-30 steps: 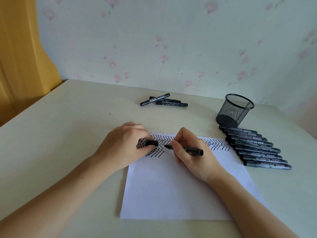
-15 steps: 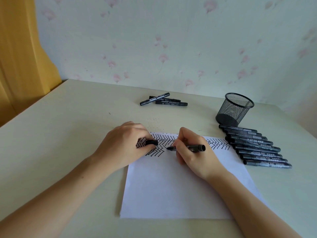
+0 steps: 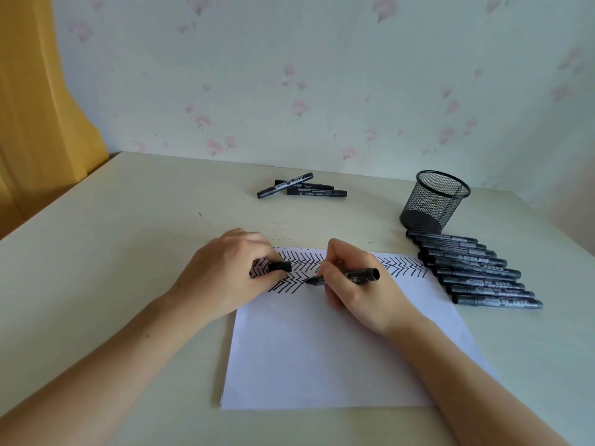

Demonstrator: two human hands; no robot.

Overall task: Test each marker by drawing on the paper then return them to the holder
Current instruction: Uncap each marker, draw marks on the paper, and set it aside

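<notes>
Now right hand (image 3: 360, 284) gripping marker (image 3: 351, 274), on paper (image 3: 322, 349)

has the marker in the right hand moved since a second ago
Yes. The marker in the right hand has swung: its back end rose toward the mesh holder, while its tip stays by the chevron marks on the paper.

A room in a home, by the look of it: pale wallpaper (image 3: 322, 75) printed with small pink flowers fills the upper frame, a yellow curtain (image 3: 35, 101) hangs at the left edge, and a plain cream desk (image 3: 112, 252) is pushed against the wall.
</notes>
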